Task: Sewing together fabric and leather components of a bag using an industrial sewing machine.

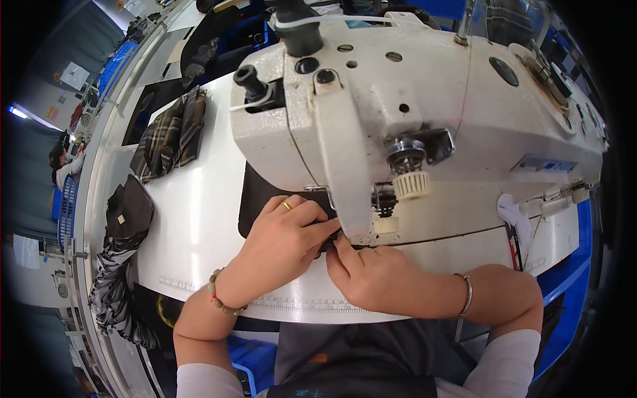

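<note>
Both hands meet under the head of the sewing machine (411,99). Left hand (282,242) lies flat with fingers curled, pressing the dark fabric (255,196) to the white table (199,219) so it cannot slide. Right hand (368,275) pinches its edge near the needle, steering it. Spare plaid pieces (169,132) wait at ten o'clock, within reach.

needle hidden behind sewing machine head (345,132), dark fabric (265,199) mostly covered
</note>
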Demonstrator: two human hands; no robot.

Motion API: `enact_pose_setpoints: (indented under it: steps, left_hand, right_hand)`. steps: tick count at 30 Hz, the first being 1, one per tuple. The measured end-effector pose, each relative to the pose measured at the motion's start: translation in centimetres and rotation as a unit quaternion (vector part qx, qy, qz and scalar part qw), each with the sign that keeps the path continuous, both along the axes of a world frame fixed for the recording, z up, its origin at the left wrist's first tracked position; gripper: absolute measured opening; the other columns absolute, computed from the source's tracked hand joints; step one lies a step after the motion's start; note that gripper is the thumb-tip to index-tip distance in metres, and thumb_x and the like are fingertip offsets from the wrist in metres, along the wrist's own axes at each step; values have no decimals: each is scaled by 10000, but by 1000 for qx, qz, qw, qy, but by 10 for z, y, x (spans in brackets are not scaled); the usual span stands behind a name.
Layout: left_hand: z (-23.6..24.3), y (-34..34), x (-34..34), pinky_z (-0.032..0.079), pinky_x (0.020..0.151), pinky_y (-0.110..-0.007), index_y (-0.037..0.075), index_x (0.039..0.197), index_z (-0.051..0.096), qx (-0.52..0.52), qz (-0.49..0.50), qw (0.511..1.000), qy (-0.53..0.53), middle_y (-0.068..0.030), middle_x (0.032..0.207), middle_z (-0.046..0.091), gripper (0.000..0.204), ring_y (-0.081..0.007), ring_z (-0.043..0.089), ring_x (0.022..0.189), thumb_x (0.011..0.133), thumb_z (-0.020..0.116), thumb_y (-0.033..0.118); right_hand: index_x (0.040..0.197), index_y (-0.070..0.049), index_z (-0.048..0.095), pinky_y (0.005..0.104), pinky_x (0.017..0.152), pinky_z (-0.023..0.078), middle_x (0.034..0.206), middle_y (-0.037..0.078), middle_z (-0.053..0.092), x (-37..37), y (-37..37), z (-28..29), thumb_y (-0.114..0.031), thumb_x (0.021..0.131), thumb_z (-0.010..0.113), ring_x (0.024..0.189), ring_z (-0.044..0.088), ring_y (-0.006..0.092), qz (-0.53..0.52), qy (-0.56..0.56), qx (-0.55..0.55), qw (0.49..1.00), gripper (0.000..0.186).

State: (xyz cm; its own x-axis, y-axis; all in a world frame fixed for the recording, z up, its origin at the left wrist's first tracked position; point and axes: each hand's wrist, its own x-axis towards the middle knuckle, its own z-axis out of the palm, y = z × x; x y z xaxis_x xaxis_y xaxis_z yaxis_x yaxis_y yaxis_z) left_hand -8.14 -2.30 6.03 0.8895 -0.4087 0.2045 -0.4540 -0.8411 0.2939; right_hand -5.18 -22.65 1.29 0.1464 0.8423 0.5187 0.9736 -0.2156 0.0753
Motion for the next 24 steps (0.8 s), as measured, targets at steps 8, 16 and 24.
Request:
enact_pose_setpoints:
  steps: [8,16,24]
  left_hand:
    - [-8,-14,-7,451,817,-359,64,1082,736,48,-5,997,-53,-13,913,614,394,-193,610,863,690,710,38]
    - [-14,-12,5,462,903,-360,46,1047,719,68,10,994,-83,-41,910,579,304,-220,585,912,760,642,113]
    - [-7,0,15,492,851,-346,80,1038,732,76,21,996,-43,-28,1017,676,292,-220,651,906,752,677,89]
  right_hand:
    - [907,76,688,238,418,451,961,351,689,-4,-1,5,-143,709,614,483,572,120,-1,13,-47,999,304]
    - [906,66,688,261,404,452,966,339,693,8,6,1,-120,713,611,497,594,131,-32,4,-35,999,279]
    - [944,48,683,274,427,467,986,284,705,18,5,3,-119,735,612,519,612,147,-56,25,-31,998,277]
